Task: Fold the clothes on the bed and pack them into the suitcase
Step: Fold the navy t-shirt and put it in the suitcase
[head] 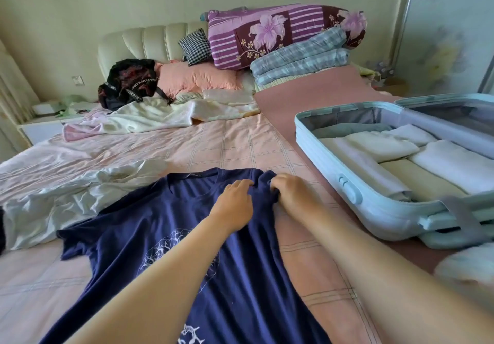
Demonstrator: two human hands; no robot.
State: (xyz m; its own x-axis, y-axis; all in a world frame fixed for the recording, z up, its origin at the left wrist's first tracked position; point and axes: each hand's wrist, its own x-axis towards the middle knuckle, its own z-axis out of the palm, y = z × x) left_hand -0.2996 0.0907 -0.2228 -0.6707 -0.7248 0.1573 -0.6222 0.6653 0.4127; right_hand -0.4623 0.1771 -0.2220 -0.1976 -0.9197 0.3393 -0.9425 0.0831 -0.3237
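I judge the task to be somewhere past the middle. The suitcase (315, 140) lies open on the right side of the bed (227, 143), and its near half already holds several folded pieces (379, 148), pale white and cream ones, laid side by side. The piece now in work is the navy T-shirt (165, 218). It lies flat on the sheet in front of me, print side up, not folded yet.

Both hands are at its right shoulder. The left hand (235, 199) has its fingers curled into the cloth just beside the collar, and the right hand (292, 192) grips the bunched edge of the shoulder, so both are closed on the shirt. This looks like the beginning of the first fold (the sleeve side goes inward, I suppose).

More clothes are left. A crumpled white garment (80, 191) lies to the left of the shirt and touches it, and a loose heap of pale clothes (139, 119) lies farther up the bed. Whether all of that heap is clothing, I cannot tell.

The bed has a pink checked sheet, much wrinkled on the left. Under the suitcase there is a brown-red mat (320, 90). At the padded headboard (144, 41) I see a black bag (128, 82), a pink pillow (197, 76), a small checked cushion (195, 45), a purple flowered quilt (272, 33) and a blue plaid blanket (299, 60) under it. A white nightstand (40, 127) stands at the left, and a pale wardrobe door (449, 23) at the right.
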